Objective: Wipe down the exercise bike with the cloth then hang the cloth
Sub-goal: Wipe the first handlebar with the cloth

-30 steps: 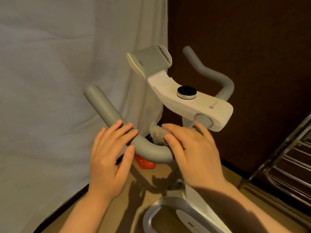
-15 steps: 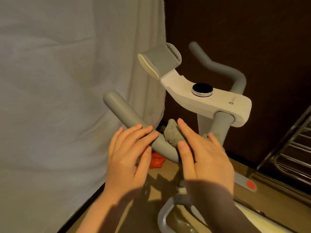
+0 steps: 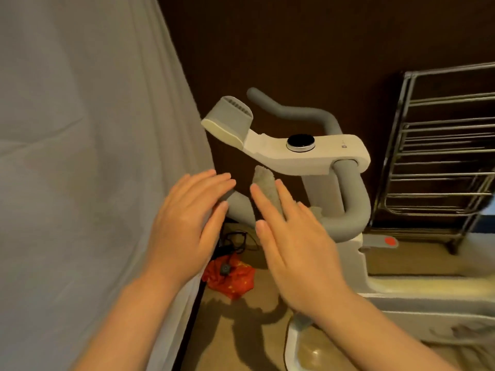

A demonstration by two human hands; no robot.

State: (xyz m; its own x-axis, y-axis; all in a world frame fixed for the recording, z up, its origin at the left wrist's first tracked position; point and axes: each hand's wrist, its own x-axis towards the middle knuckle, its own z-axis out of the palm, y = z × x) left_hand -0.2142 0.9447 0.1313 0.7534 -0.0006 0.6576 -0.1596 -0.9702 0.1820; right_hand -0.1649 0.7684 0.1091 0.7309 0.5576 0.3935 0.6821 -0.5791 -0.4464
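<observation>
While both hands are held flat over the near handlebar [image 3: 242, 207] of the exercise bike [image 3: 308, 153], the cloth [image 3: 267, 188] is pressed against that grey bar under the straight fingers [image 3: 265, 202] of the right hand [image 3: 294, 245]. The left hand [image 3: 184, 226] is laid beside it on the bar's end, its fingers extended and close together, nothing gripped. A metal rack [image 3: 439, 162] is seen to the right, and a red bag [image 3: 230, 277] on the floor below.
</observation>
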